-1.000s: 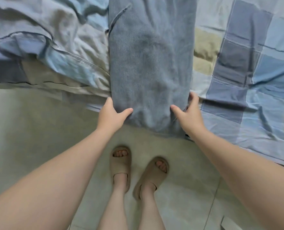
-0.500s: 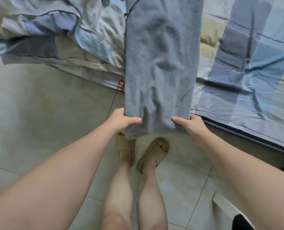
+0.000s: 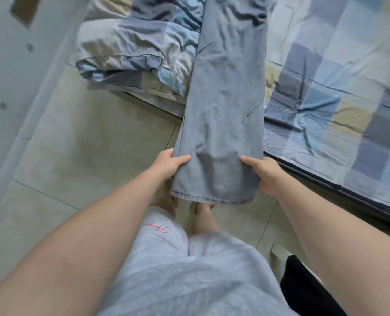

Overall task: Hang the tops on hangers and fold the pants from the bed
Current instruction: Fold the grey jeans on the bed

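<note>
While my left hand [image 3: 168,164] and right hand [image 3: 265,173] each grip an edge of the blue pants [image 3: 226,99] near the hem, the rest lies on the bed [image 3: 349,99]; a slack grip, I judge, could drop the hem onto the floor [image 3: 98,144].

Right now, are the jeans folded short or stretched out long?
Stretched out long: left hand and right hand grip the hem end over the floor; the jeans run up across the bed.
</note>
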